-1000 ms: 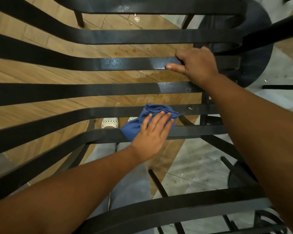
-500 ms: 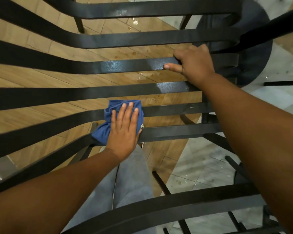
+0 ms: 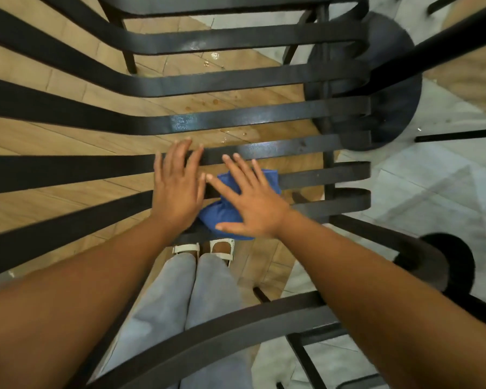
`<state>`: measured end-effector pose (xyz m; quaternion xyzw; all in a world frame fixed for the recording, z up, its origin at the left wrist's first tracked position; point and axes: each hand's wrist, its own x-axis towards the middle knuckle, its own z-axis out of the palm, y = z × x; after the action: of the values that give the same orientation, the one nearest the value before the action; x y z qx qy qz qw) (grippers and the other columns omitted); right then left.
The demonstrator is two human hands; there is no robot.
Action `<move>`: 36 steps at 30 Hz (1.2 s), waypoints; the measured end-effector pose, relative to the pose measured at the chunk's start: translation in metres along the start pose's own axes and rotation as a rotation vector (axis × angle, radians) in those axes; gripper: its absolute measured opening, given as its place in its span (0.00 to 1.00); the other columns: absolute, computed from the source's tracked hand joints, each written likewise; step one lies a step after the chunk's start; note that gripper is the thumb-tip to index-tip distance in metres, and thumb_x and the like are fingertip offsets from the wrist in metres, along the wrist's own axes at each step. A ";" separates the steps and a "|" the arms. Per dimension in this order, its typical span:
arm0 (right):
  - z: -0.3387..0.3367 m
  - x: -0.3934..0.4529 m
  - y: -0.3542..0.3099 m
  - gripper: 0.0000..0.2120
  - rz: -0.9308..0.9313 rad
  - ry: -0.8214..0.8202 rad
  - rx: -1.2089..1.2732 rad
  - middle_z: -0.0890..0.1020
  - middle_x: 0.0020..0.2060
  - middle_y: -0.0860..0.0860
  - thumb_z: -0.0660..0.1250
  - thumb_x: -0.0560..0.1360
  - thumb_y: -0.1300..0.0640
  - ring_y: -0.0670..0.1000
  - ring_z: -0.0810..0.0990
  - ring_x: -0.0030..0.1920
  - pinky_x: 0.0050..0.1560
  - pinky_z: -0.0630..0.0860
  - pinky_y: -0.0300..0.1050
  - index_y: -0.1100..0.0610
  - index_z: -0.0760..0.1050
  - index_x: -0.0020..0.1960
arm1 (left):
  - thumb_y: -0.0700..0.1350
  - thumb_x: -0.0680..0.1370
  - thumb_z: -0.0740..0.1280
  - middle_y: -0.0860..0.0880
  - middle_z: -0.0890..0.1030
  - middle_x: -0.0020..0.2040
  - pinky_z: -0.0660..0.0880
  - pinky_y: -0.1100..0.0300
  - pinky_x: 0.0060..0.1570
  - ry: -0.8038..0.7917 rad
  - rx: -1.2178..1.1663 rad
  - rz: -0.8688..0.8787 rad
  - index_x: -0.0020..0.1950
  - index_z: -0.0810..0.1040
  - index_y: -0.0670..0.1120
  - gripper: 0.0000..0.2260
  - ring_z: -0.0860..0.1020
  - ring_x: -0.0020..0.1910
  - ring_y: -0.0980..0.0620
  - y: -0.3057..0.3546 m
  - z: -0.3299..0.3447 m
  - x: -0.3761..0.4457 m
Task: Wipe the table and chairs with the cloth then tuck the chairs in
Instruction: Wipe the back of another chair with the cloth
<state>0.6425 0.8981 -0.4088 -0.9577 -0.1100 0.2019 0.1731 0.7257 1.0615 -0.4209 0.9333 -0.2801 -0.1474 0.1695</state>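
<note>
The blue cloth (image 3: 244,197) lies bunched on the black slats of the chair (image 3: 292,116); the right hand (image 3: 247,204) presses flat on it, fingers straight and spread; the left hand (image 3: 177,186) rests just beside, fingers straight on the slats, gripping nothing; below, grey trousers (image 3: 180,299), white sandals (image 3: 222,248), wood floor (image 3: 40,136).

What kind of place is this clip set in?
Probably a café or restaurant seating area: a black slatted metal chair, round black pedestal bases as under café tables, and a floor of wood-look planks meeting grey tile.
</note>
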 end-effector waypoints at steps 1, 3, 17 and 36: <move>0.004 0.004 -0.005 0.42 0.044 -0.057 -0.048 0.48 0.75 0.63 0.58 0.72 0.32 0.64 0.43 0.75 0.70 0.39 0.64 0.51 0.47 0.77 | 0.45 0.77 0.57 0.38 0.64 0.71 0.53 0.40 0.69 -0.030 0.012 0.028 0.71 0.65 0.42 0.22 0.59 0.71 0.41 -0.001 0.001 0.005; 0.010 0.012 -0.008 0.43 0.110 -0.120 -0.171 0.45 0.76 0.60 0.56 0.72 0.30 0.63 0.42 0.75 0.69 0.38 0.68 0.51 0.46 0.77 | 0.44 0.78 0.58 0.39 0.60 0.74 0.49 0.41 0.70 -0.103 -0.002 0.035 0.74 0.62 0.44 0.23 0.55 0.74 0.40 0.001 0.006 0.013; -0.027 -0.027 0.049 0.26 0.323 0.144 0.162 0.60 0.73 0.64 0.58 0.70 0.73 0.69 0.55 0.72 0.66 0.59 0.73 0.62 0.72 0.66 | 0.54 0.81 0.55 0.41 0.60 0.71 0.37 0.42 0.69 -0.165 0.039 -0.089 0.75 0.58 0.52 0.23 0.52 0.74 0.43 0.017 0.025 0.029; -0.016 0.005 0.079 0.24 0.713 0.309 0.038 0.53 0.77 0.53 0.51 0.80 0.50 0.56 0.46 0.76 0.72 0.38 0.57 0.50 0.56 0.76 | 0.55 0.78 0.53 0.40 0.74 0.51 0.58 0.35 0.64 -0.016 0.046 -0.063 0.62 0.73 0.44 0.20 0.72 0.52 0.38 0.051 0.048 0.040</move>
<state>0.6644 0.8225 -0.4266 -0.9515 0.2611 0.1048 0.1245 0.7156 0.9871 -0.4510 0.9441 -0.2551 -0.1539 0.1411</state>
